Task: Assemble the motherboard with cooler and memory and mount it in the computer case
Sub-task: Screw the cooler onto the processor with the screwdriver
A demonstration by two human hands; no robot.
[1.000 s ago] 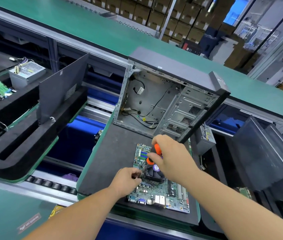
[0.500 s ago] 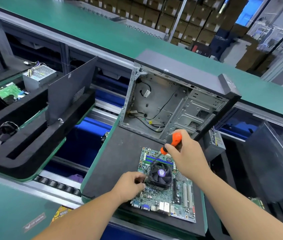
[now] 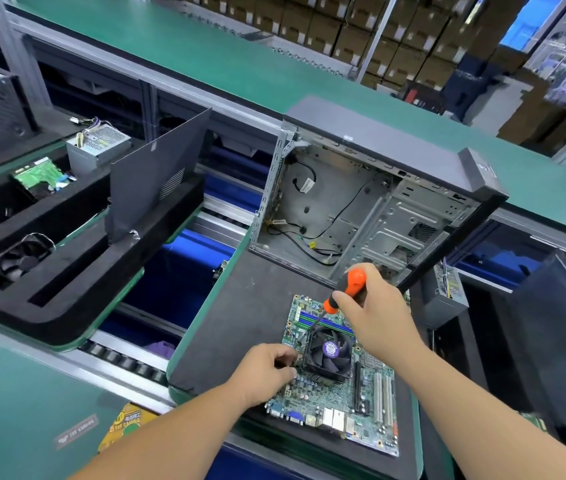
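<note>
A green motherboard lies flat on a black foam pallet. A black cooler with a fan sits on the board. My right hand grips an orange-handled screwdriver, its shaft slanting down to the cooler's far left corner. My left hand rests on the board with curled fingers touching the cooler's left edge. Behind the board stands the open grey computer case, with loose black cables inside.
On the left, a second black pallet carries a loose fan, a hard drive, a power supply and an upright side panel. Another power supply stands right of the case. Conveyor rollers run between the pallets.
My right hand has lifted and swung to the far right with the screwdriver, uncovering the cooler fan. The tip now points at the cooler's far left corner. My left hand stays at the cooler's left edge.
</note>
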